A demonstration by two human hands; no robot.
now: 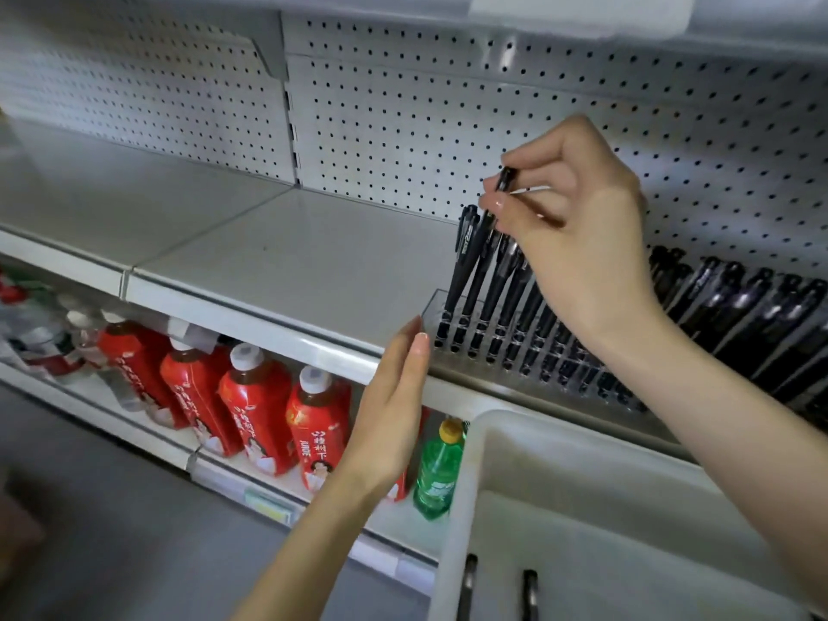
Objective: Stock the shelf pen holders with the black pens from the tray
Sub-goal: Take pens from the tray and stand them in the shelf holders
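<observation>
While the right hand (578, 226) pinches a pen (505, 179), the flat left hand (394, 396) overlaps bottles (255, 410).

A single wide-angle view, worn on the person's head, looks forward and a little down at a shop shelf (291, 262) from close in, within arm's reach. It meets the pegboard back wall (403, 127) at a slant, so the shelf's front edge runs from far left to near right (straight lines bow toward the frame's borders). The white tray (452, 522) lies nearest, cropped at lower right, and the bottles (257, 414) sit below at left.
</observation>
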